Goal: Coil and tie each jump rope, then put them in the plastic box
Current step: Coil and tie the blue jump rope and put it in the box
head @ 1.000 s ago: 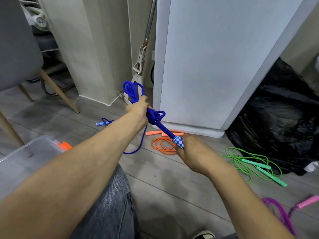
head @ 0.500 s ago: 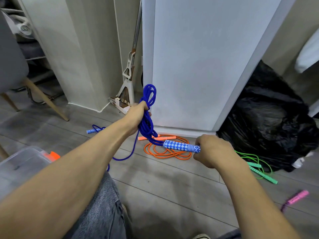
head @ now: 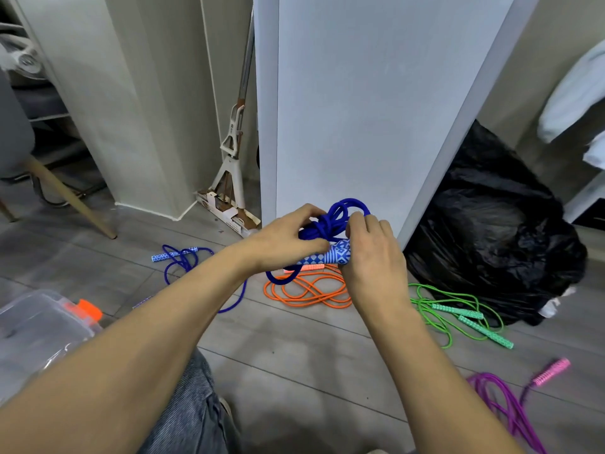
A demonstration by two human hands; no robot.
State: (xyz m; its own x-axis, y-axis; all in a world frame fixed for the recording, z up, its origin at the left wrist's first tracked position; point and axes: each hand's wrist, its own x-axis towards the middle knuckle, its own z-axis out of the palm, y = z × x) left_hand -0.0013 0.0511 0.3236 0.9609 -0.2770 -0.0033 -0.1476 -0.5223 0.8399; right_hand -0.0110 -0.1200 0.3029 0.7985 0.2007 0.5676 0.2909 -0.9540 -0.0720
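The left hand [head: 288,239] grips the blue rope [head: 327,224] bundle; the right hand [head: 373,253] holds its handle [head: 330,257], pointing sideways between them.

The plastic box [head: 39,326] is cut off at the left edge; the purple rope [head: 504,407] runs off the bottom, blurred.

Both forearms reach forward and converge. The left hand [head: 288,239] and right hand [head: 373,253] sit close together, fingers curled in a grip.
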